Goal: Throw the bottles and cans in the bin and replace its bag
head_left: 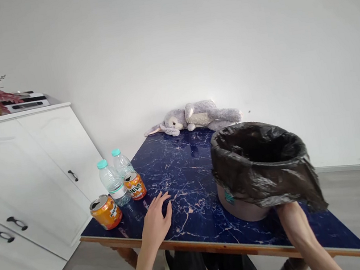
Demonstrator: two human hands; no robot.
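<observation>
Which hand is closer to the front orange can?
Left. The left hand lies flat on the table just right of the can; the right hand is far across, at the bin, mostly hidden under its bag.

Marbled table (pixel 186 174) bears cans (pixel 106 212), bottles (pixel 113 183), bin (pixel 241 209), plush (pixel 194 117).

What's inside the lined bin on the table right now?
Only the black bag lining the bin shows, draped over its rim. The inside is dark and the near rim hides the bottom, so any contents cannot be seen.

Tan bin (pixel 241 207), lined with crumpled black bag (pixel 262 163), sits open on table's (pixel 184 166) right.
</observation>
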